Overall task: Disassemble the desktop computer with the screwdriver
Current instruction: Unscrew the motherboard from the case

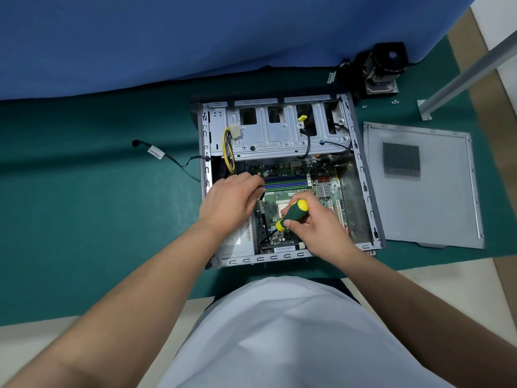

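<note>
- Green matting covers the tabletop (84, 219), with a blue cloth (167, 37) hanging behind it at 12 o'clock and pale floor showing at 3 o'clock.
- Head view: the desktop computer (282, 177) lies on its side at the middle of the mat, its case open and the green motherboard (307, 175) exposed.
- The removed side panel (419, 186) lies flat on the mat just beside the case at 3 o'clock.
- A black cooler with fan (383, 68) sits at 1 o'clock from the case, and a few small screws (395, 101) lie near it.
- A loose black cable (167, 158) trails across the mat at 9 o'clock from the case.
- The right hand (316, 222) is wrapped around the green and yellow handle of the screwdriver (291, 215), fingers curled tight; the shaft slants down toward 7 o'clock into the near part of the board.
- The left hand (229, 203) reaches into the case at its 9 o'clock side, fingers bent downward beside the blue and green memory slots (285, 182); whether they pinch anything cannot be told, as the fingertips are hidden.
- A silver power supply (237, 242) shows under the left wrist, in the near left corner of the case.
</note>
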`<state>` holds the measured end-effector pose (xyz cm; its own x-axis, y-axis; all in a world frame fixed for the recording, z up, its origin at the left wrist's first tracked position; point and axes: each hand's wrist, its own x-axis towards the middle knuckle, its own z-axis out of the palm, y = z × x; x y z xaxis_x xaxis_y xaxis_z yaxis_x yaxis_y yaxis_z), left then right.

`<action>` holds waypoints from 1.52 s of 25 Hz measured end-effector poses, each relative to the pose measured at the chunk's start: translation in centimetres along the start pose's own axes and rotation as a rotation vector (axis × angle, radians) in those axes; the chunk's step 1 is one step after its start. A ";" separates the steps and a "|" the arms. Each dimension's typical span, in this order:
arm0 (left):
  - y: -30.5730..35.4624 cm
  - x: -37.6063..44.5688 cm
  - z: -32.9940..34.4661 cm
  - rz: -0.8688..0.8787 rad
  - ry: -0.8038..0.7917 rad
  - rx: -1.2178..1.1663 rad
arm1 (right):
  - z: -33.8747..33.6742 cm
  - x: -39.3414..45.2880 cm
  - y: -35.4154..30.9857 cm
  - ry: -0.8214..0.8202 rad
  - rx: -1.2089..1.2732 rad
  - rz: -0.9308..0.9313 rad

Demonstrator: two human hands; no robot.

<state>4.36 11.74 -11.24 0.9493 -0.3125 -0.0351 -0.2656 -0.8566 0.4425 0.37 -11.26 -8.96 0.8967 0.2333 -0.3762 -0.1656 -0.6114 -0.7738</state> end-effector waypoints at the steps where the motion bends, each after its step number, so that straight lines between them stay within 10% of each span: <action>1: 0.0 0.0 0.0 -0.005 -0.005 0.002 | 0.1 0.0 0.0 -0.007 -0.007 -0.009; 16: 0.1 0.1 0.0 -0.038 0.003 0.018 | -0.7 0.7 -5.3 -0.440 -0.631 -0.252; 21: 0.2 -1.3 0.1 0.015 0.103 0.077 | -1.0 0.9 -5.1 -0.178 -1.059 -0.408; 26: 0.3 -6.2 1.2 -0.109 0.184 0.125 | -2.1 1.4 -4.9 -0.415 -0.929 -0.643; 30: 0.7 -7.2 1.7 -0.140 0.203 0.130 | -1.6 1.3 -4.8 -0.163 -1.056 -0.592; 34: 0.5 -7.1 1.7 -0.144 0.218 0.132 | -2.2 2.0 -5.1 -0.387 -0.986 -0.748; 38: 0.7 -7.1 1.7 -0.149 0.222 0.140 | -1.9 1.6 -5.1 -0.268 -1.010 -0.635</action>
<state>-2.84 12.68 -12.26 0.9890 -0.0954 0.1131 -0.1270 -0.9393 0.3186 3.42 -9.23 -4.59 0.5694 0.7793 -0.2617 0.7709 -0.6167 -0.1592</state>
